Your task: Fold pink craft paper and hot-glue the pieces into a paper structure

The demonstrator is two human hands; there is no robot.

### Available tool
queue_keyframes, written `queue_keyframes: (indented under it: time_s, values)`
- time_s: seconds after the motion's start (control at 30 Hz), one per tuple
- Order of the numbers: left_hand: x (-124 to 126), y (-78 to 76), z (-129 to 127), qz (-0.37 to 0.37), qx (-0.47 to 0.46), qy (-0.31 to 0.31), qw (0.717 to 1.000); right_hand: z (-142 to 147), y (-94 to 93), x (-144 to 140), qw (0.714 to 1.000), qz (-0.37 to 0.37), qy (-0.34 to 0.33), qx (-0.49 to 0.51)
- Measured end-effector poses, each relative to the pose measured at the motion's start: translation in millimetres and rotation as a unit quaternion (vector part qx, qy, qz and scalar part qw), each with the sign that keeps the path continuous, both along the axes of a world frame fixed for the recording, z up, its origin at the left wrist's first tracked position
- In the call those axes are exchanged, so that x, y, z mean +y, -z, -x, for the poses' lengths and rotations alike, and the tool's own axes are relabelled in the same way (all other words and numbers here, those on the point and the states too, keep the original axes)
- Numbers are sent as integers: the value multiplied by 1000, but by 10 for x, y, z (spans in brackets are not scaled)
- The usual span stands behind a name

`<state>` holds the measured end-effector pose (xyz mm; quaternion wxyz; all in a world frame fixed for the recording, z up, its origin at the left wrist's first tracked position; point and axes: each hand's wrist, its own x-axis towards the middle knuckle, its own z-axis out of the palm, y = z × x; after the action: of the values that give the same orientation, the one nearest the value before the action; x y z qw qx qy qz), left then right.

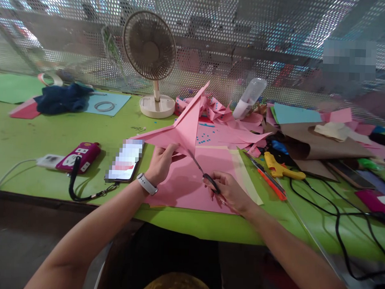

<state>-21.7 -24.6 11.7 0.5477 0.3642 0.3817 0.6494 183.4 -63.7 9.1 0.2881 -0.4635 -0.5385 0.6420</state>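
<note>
Above a pink sheet [178, 190] on the green counter [117, 126], pinched a pointed pink paper shape [180, 135] in the left hand [162, 163]; gripped dark-handled scissors [212, 183] in the right hand [230, 191], at the shape's lower edge. Noted phone [124, 161] to the left, fan [157, 106] behind.

The bare left forearm [98, 225] slanted up from the lower left of the frame to the left hand [160, 163], just left of centre, its thumb [171, 150] pressed on top and its fingers mostly hidden beneath. The bare right forearm [293, 247] ran from the lower right to the right hand [228, 190], slightly lower, its fingers curled in a grip.
</note>
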Motion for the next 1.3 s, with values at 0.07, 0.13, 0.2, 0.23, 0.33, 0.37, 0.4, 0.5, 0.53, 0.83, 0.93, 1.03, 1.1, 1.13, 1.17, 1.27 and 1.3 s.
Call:
queue_keyframes:
  time_s: [0.07,0.13,0.2,0.23,0.33,0.37,0.4,0.5,0.53,0.83,0.93,1.03,1.1,1.13,1.17,1.27,1.3]
  values:
    - [3,9,3,-4,1,-4,1000,6,-14,-3,1000,-3,2,-2]
    - [8,17,5,-3,-4,-10,1000,10,-24,-7,1000,-6,3,-5]
    - [14,21,6,-3,-11,-16,1000,10,-26,-10,1000,-8,3,-9]
    - [15,21,6,-3,-14,-17,1000,8,-24,-11,1000,-9,3,-11]
    - [15,11,3,-3,-18,-15,1000,-1,-6,-11,1000,-14,2,-11]
    - [14,5,2,-2,-17,-14,1000,-4,1,-10,1000,-17,1,-10]
    - [12,-1,1,-1,-16,-15,1000,-7,7,-8,1000,-19,1,-9]
    - [5,-17,-2,2,-16,-22,1000,-11,14,-5,1000,-23,4,-9]
    - [3,-20,-3,3,-18,-24,1000,-11,13,-5,1000,-23,4,-10]
    - [-6,-34,-3,8,-11,-24,1000,-7,8,-2,1000,-23,14,-11]
    - [-9,-32,-1,1,-8,-13,1000,-7,9,-2,1000,-21,16,-9]
    - [-13,-33,2,-7,-6,-6,1000,-10,0,-4,1000,-19,11,-17]
    - [-13,-34,4,-8,-10,-6,1000,-8,-13,-7,1000,-22,11,-19]
    - [-11,-34,5,-6,-11,-7,1000,-5,-22,-8,999,-25,12,-20]
    - [-10,-33,6,-3,-13,-10,1000,1,-32,-10,999,-27,15,-19]
    - [-1,-28,9,7,-12,-19,1000,25,-61,-15,999,-30,23,-17]
    - [1,-26,10,9,-12,-19,1000,34,-67,-15,999,-29,26,-15]
